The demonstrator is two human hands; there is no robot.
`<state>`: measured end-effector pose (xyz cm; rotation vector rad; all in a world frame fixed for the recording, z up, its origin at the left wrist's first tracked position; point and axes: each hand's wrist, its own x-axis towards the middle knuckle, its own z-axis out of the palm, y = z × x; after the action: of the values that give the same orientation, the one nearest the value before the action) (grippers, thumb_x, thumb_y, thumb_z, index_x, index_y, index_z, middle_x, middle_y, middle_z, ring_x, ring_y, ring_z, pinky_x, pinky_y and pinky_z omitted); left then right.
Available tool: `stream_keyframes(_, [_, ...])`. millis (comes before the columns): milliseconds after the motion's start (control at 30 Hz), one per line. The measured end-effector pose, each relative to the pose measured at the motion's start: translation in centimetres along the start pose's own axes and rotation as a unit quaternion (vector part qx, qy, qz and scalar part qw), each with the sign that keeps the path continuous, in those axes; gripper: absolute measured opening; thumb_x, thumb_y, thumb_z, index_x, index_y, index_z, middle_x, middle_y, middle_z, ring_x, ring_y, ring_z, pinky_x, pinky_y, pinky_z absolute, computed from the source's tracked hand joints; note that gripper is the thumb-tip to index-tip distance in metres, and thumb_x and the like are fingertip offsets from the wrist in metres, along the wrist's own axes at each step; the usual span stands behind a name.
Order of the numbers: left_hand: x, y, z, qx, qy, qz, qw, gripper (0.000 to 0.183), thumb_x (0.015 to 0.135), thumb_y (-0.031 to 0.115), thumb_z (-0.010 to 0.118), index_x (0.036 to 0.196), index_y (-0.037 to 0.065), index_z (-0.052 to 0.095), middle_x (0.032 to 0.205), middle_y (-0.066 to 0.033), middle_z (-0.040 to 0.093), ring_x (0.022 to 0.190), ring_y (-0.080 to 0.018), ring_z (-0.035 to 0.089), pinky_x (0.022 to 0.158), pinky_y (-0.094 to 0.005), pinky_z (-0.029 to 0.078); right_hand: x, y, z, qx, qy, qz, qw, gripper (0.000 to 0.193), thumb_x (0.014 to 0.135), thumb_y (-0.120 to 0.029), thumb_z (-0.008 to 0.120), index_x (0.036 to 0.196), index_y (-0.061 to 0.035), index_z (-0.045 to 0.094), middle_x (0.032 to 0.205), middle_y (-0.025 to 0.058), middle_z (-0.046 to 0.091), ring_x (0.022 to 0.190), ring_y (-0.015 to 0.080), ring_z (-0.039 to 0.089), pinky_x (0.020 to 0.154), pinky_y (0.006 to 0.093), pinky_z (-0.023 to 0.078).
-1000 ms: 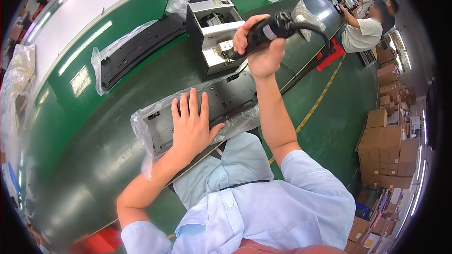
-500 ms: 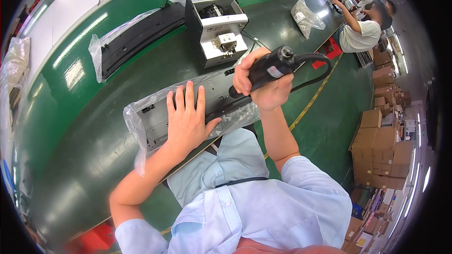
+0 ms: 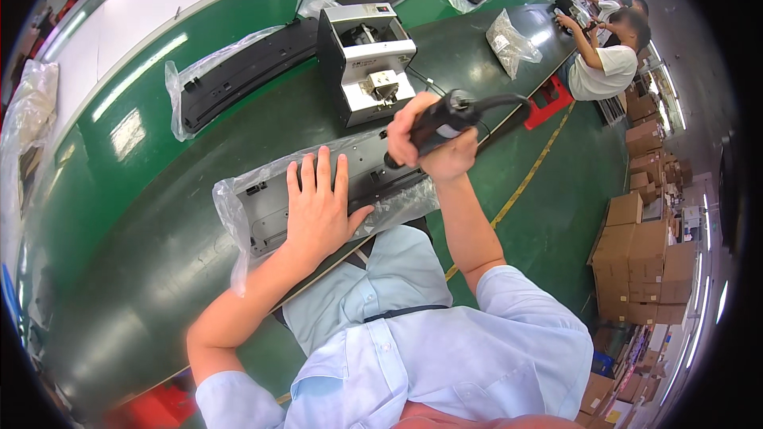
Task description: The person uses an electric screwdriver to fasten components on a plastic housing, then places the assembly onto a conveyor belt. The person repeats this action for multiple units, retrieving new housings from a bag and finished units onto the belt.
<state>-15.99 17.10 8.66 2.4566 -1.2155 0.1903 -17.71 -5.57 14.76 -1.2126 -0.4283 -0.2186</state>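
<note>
Head view. The reference is a silver-and-black box-shaped machine (image 3: 362, 61) on the glossy dark green bench (image 3: 143, 246). Left of it, a long black plastic panel (image 3: 246, 71) lies on clear film; right of it sit a clear plastic bag (image 3: 507, 44) and, farther off, a co-worker in a white shirt (image 3: 608, 71). On its near side lies a long dark-grey rectangular panel (image 3: 362, 179), right end obscured by the right hand (image 3: 447, 159), which is closed round a black cylindrical corded tool (image 3: 433, 125); tip contact cannot be told. The left hand (image 3: 315, 210) rests flat on that panel, gripping nothing. One second earlier the tool tip was at the machine's front; it is now over the dark-grey panel.
</note>
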Motion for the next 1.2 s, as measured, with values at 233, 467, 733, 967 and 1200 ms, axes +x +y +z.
stream_keyframes(233, [-0.3, 0.1, 0.0, 0.019, 0.011, 0.0, 1.0, 0.09, 0.082, 0.056, 0.075, 0.145, -0.005, 0.051, 0.15, -0.0297, 0.044, 0.137, -0.0463, 0.041, 0.117, -0.0614, 0.028, 7.2, -0.4, -1.7, -0.124, 0.146, -0.198, 0.961, 0.083, 0.089, -0.084, 0.05, 0.106, -0.0026, 0.054, 0.069, 0.0077, 0.053, 0.056, 0.0188, 0.05, 0.056, 0.0359, 0.044])
stream_keyframes(467, [-0.4, 0.0, 0.1, 0.006, 0.012, 0.007, 1.0, 0.091, 0.082, 0.056, 0.075, 0.145, -0.005, 0.051, 0.151, -0.0297, 0.044, 0.137, -0.046, 0.041, 0.116, -0.0617, 0.028, 4.4, -1.0, -2.0, -0.112, 0.146, -0.158, 0.97, 0.086, 0.089, -0.085, 0.047, 0.108, -0.0019, 0.055, 0.069, 0.0072, 0.052, 0.055, 0.0181, 0.049, 0.056, 0.035, 0.043])
stream_keyframes(733, [-0.4, 0.0, 0.0, 0.006, 0.008, 0.004, 1.0, 0.089, 0.083, 0.055, 0.075, 0.145, -0.005, 0.051, 0.151, -0.0299, 0.043, 0.137, -0.0462, 0.041, 0.116, -0.0627, 0.028, 1.4, -1.7, -4.7, -0.151, 0.197, -0.106, 0.963, 0.086, 0.091, -0.084, 0.044, 0.109, -0.0007, 0.055, 0.066, 0.0066, 0.051, 0.054, 0.0169, 0.049, 0.053, 0.0335, 0.042])
stream_keyframes(967, [-0.1, 0.2, 0.0, 0.012, 0.005, 0.002, 1.0, 0.089, 0.083, 0.054, 0.076, 0.144, -0.005, 0.05, 0.151, -0.0295, 0.043, 0.137, -0.0462, 0.042, 0.116, -0.063, 0.028, 2.1, -2.1, -3.9, -0.123, 0.213, -0.117, 0.962, 0.087, 0.091, -0.085, 0.043, 0.107, -0.0007, 0.055, 0.066, 0.0063, 0.051, 0.052, 0.0168, 0.048, 0.053, 0.0334, 0.042])
stream_keyframes(1200, [-0.2, 0.3, -0.1, 0.013, 0.009, 0.003, 1.0, 0.09, 0.082, 0.055, 0.076, 0.144, -0.005, 0.05, 0.15, -0.0293, 0.043, 0.137, -0.0458, 0.041, 0.117, -0.0627, 0.027, 6.2, -1.5, -1.1, -0.126, 0.162, -0.197, 0.959, 0.084, 0.089, -0.084, 0.048, 0.103, -0.0015, 0.054, 0.066, 0.0063, 0.053, 0.054, 0.017, 0.049, 0.052, 0.0337, 0.043])
